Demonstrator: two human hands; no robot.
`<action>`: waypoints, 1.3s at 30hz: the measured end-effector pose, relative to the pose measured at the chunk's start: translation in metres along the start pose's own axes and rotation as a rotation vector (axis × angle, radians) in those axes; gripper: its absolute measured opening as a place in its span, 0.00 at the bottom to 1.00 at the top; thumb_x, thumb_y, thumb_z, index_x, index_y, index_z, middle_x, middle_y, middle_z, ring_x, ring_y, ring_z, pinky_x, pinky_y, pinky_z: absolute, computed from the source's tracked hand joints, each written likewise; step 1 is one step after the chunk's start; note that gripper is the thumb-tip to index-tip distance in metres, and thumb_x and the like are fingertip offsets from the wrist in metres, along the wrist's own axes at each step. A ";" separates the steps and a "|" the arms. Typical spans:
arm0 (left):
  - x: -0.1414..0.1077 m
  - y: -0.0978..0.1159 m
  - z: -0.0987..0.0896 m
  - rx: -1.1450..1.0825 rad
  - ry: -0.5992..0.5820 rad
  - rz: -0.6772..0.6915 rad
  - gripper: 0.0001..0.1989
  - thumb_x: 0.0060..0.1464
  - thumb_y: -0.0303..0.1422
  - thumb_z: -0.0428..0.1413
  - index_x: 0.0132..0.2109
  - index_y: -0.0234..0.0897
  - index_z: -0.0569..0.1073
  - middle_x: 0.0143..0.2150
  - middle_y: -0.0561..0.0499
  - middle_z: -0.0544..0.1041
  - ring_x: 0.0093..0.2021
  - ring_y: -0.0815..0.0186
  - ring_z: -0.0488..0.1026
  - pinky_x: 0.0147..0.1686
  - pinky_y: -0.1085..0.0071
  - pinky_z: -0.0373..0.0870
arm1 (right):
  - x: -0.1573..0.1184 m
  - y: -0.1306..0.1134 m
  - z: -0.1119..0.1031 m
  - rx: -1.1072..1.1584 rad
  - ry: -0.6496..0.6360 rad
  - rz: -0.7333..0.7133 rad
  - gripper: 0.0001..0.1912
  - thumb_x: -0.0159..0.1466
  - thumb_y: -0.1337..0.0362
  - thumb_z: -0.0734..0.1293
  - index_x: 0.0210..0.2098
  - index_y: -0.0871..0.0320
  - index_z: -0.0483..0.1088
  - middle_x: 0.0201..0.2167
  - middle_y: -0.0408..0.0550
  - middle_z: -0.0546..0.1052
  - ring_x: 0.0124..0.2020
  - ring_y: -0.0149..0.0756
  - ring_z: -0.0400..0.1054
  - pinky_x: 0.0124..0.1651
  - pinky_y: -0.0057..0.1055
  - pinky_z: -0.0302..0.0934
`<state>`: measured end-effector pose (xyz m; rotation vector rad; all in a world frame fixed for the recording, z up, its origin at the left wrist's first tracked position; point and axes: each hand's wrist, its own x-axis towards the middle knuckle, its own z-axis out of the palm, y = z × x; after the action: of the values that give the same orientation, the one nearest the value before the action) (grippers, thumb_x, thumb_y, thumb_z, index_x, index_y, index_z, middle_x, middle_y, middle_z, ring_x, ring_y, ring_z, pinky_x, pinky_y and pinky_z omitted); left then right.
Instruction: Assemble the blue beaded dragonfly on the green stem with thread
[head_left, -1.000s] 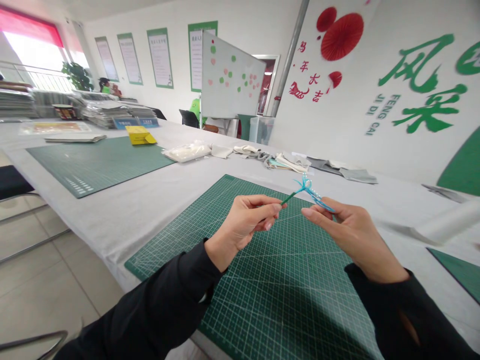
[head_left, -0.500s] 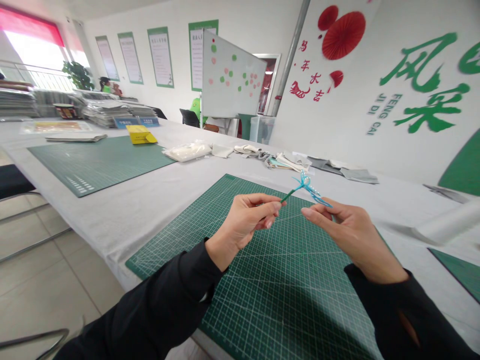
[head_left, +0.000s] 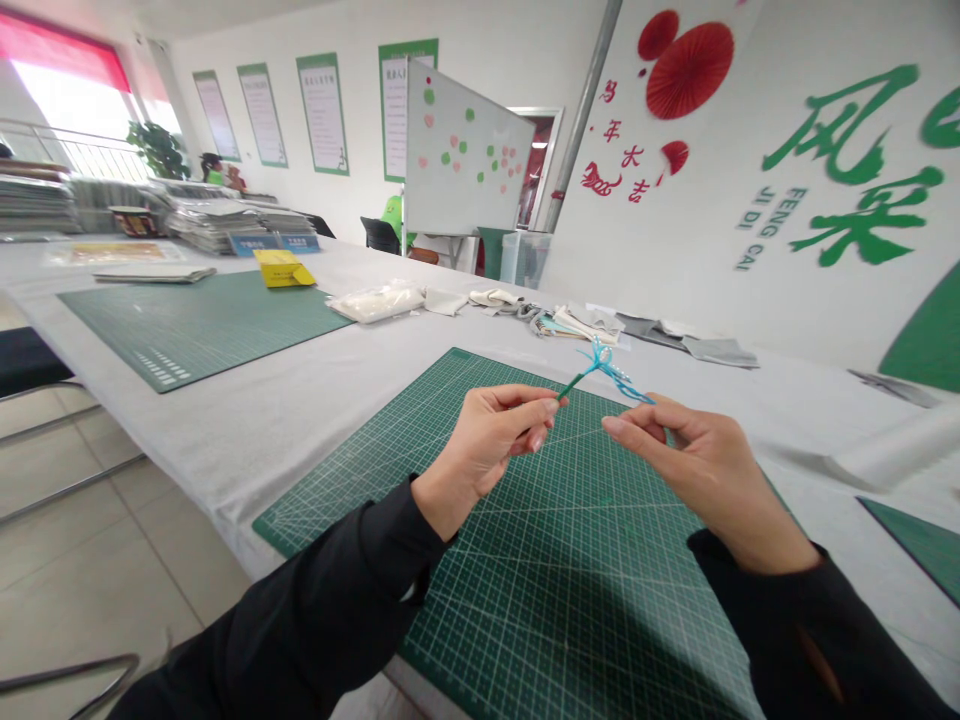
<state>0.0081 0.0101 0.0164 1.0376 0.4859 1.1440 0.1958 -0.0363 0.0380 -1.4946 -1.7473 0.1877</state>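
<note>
Above green mat, blue flower, stem tight between left fingers, petal by right fingers, their grip unclear.

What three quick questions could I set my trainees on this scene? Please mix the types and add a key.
1. Multiple choice: what do the fingertips of the left hand pinch?
A) a yellow box
B) the green stem of the blue beaded piece
C) a ruler

2. Fill the gap: the gridded mat below the left hand is coloured ____.

3. True or false: the blue beaded piece is lying flat on the gridded mat.

Key:
1. B
2. green
3. False; it is held up above the gridded mat by its green stem.
</note>
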 end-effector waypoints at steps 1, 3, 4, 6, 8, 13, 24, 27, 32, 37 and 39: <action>0.001 0.000 0.000 -0.001 0.006 0.008 0.06 0.44 0.29 0.61 0.31 0.29 0.77 0.21 0.54 0.70 0.16 0.80 0.60 0.14 0.80 0.48 | 0.000 -0.002 0.000 -0.011 0.016 -0.030 0.16 0.57 0.52 0.67 0.20 0.56 0.67 0.18 0.39 0.61 0.22 0.29 0.55 0.29 0.31 0.52; 0.002 -0.001 -0.001 -0.003 0.016 0.020 0.06 0.44 0.29 0.61 0.31 0.29 0.77 0.22 0.54 0.70 0.16 0.80 0.60 0.15 0.80 0.49 | -0.002 -0.006 0.000 -0.041 0.049 -0.099 0.15 0.58 0.54 0.67 0.20 0.56 0.67 0.18 0.39 0.60 0.22 0.29 0.55 0.29 0.31 0.52; 0.002 -0.002 -0.002 -0.002 0.023 0.022 0.06 0.44 0.29 0.61 0.31 0.29 0.77 0.22 0.54 0.70 0.17 0.80 0.60 0.15 0.80 0.49 | -0.003 -0.008 0.000 -0.060 0.066 -0.136 0.15 0.58 0.55 0.67 0.20 0.56 0.66 0.18 0.39 0.60 0.23 0.30 0.56 0.29 0.31 0.52; 0.003 -0.002 -0.002 -0.001 0.041 0.017 0.06 0.43 0.29 0.61 0.31 0.29 0.77 0.22 0.53 0.70 0.17 0.80 0.60 0.15 0.80 0.49 | -0.004 -0.013 0.000 -0.105 0.100 -0.209 0.14 0.58 0.57 0.67 0.21 0.56 0.67 0.19 0.39 0.60 0.24 0.30 0.57 0.30 0.32 0.53; 0.004 -0.001 -0.002 -0.006 0.058 0.012 0.06 0.43 0.28 0.61 0.31 0.29 0.77 0.21 0.53 0.70 0.17 0.80 0.60 0.15 0.80 0.48 | -0.006 -0.018 0.001 -0.165 0.127 -0.290 0.12 0.59 0.58 0.67 0.22 0.56 0.67 0.19 0.40 0.61 0.25 0.32 0.57 0.31 0.32 0.53; 0.004 0.000 -0.001 -0.011 0.075 0.007 0.06 0.43 0.28 0.60 0.30 0.28 0.76 0.21 0.53 0.69 0.16 0.80 0.59 0.15 0.80 0.47 | -0.011 -0.030 0.003 -0.340 0.169 -0.470 0.10 0.60 0.61 0.66 0.23 0.56 0.68 0.19 0.42 0.62 0.27 0.34 0.57 0.34 0.35 0.53; 0.003 0.000 -0.001 0.032 0.067 -0.031 0.06 0.43 0.28 0.60 0.31 0.28 0.76 0.21 0.54 0.69 0.17 0.79 0.59 0.17 0.79 0.50 | -0.018 -0.044 -0.001 -0.581 0.218 -0.651 0.07 0.60 0.65 0.67 0.25 0.57 0.68 0.23 0.47 0.70 0.30 0.39 0.58 0.38 0.39 0.51; 0.004 -0.004 -0.004 0.116 0.034 -0.044 0.07 0.43 0.28 0.60 0.31 0.28 0.76 0.20 0.55 0.67 0.17 0.79 0.59 0.16 0.79 0.49 | -0.018 -0.045 -0.003 -0.640 0.199 -0.662 0.08 0.61 0.64 0.65 0.25 0.57 0.68 0.23 0.47 0.70 0.31 0.40 0.58 0.39 0.39 0.51; 0.004 -0.009 -0.006 0.377 -0.012 -0.076 0.05 0.43 0.27 0.58 0.30 0.28 0.76 0.14 0.57 0.64 0.16 0.77 0.58 0.17 0.79 0.53 | -0.016 -0.046 -0.007 -0.693 0.120 -0.711 0.11 0.63 0.63 0.63 0.25 0.57 0.68 0.23 0.47 0.69 0.31 0.39 0.58 0.38 0.38 0.50; 0.001 -0.009 -0.008 0.617 -0.160 -0.076 0.05 0.44 0.27 0.56 0.28 0.30 0.77 0.15 0.56 0.65 0.16 0.76 0.59 0.17 0.77 0.56 | -0.014 -0.045 -0.010 -0.720 0.002 -0.748 0.11 0.64 0.64 0.62 0.26 0.58 0.69 0.24 0.47 0.68 0.31 0.38 0.57 0.36 0.36 0.49; 0.000 -0.008 -0.009 0.703 -0.240 -0.085 0.05 0.44 0.27 0.56 0.28 0.30 0.77 0.15 0.56 0.64 0.16 0.76 0.59 0.17 0.77 0.56 | -0.013 -0.045 -0.011 -0.716 -0.025 -0.751 0.11 0.63 0.64 0.62 0.26 0.58 0.70 0.24 0.47 0.67 0.31 0.38 0.56 0.35 0.36 0.49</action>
<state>0.0052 0.0138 0.0047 1.7185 0.7553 0.7607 0.1680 -0.0650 0.0652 -1.1486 -2.4012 -0.8838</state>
